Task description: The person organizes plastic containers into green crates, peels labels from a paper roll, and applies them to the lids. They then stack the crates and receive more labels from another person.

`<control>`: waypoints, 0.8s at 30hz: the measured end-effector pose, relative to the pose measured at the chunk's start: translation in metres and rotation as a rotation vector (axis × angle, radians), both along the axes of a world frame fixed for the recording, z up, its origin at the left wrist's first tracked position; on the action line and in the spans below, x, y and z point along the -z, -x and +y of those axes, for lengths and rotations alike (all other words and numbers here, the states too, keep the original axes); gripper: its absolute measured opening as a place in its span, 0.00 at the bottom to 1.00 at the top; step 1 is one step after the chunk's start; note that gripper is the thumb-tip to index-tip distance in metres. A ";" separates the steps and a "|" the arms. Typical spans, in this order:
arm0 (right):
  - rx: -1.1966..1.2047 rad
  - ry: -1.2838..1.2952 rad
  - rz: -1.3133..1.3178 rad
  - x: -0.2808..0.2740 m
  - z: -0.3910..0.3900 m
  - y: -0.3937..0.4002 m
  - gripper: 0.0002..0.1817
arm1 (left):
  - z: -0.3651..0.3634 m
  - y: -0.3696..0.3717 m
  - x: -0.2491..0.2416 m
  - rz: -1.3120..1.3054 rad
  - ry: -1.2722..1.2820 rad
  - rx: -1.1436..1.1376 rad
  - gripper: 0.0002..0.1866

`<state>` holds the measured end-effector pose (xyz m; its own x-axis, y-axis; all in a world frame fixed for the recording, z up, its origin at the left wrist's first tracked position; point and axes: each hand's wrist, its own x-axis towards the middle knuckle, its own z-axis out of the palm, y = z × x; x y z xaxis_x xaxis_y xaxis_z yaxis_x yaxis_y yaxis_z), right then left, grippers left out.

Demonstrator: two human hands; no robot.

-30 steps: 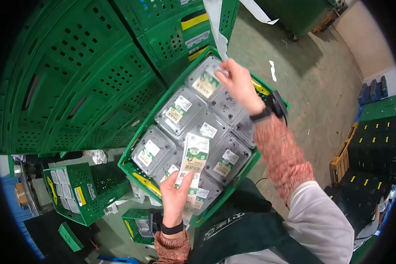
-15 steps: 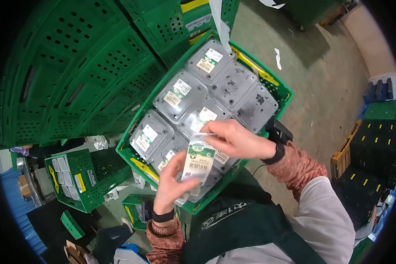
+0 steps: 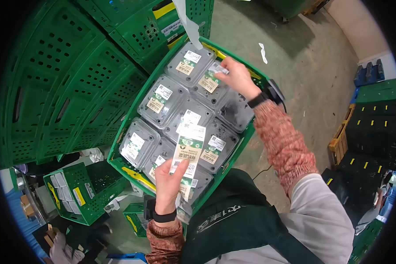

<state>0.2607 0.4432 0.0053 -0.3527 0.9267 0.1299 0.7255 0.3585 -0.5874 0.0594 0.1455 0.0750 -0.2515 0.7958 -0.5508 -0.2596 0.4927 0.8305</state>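
My left hand (image 3: pixel 168 187) pinches a strip of printed labels (image 3: pixel 189 145), white, green and tan, hanging over the near part of a green crate (image 3: pixel 132 108). Clear plastic boxes with lids fill this crate in rows, and most lids bear a label. Towards the far side, my right hand (image 3: pixel 241 79) grips the top end of a single label (image 3: pixel 208 83) between thumb and fingers. That label lies over the lid of a box in the far row. Beside it, a box (image 3: pixel 236 112) has a bare, dark-spotted lid.
Tall green crates (image 3: pixel 61 83) stand stacked along the left. A white paper strip (image 3: pixel 189 26) hangs by the crate's far corner. Another crate of boxes (image 3: pixel 77 191) is at lower left. Dark crates (image 3: pixel 369 141) stand at the right, and scraps of paper (image 3: pixel 262 53) lie on the floor.
My right hand has moved from the label strip up to the far row, carrying one label onto a lid there. My left hand still holds the strip. The view has shifted slightly.
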 end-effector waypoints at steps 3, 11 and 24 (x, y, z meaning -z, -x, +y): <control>-0.076 -0.003 -0.410 0.045 0.000 0.006 0.35 | -0.001 0.001 -0.008 -0.075 -0.098 -0.011 0.10; -0.577 0.645 0.499 -0.073 -0.140 0.018 0.14 | -0.009 0.008 -0.007 -0.038 0.008 0.168 0.15; -0.188 -0.148 0.212 -0.076 -0.181 -0.022 0.07 | -0.013 -0.038 -0.017 0.014 -0.041 0.142 0.05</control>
<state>0.2827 0.2624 0.0809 -0.4669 0.8133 0.3473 0.5053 0.5677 -0.6500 0.0977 0.1328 0.0925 -0.1423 0.8456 -0.5145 -0.1778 0.4895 0.8537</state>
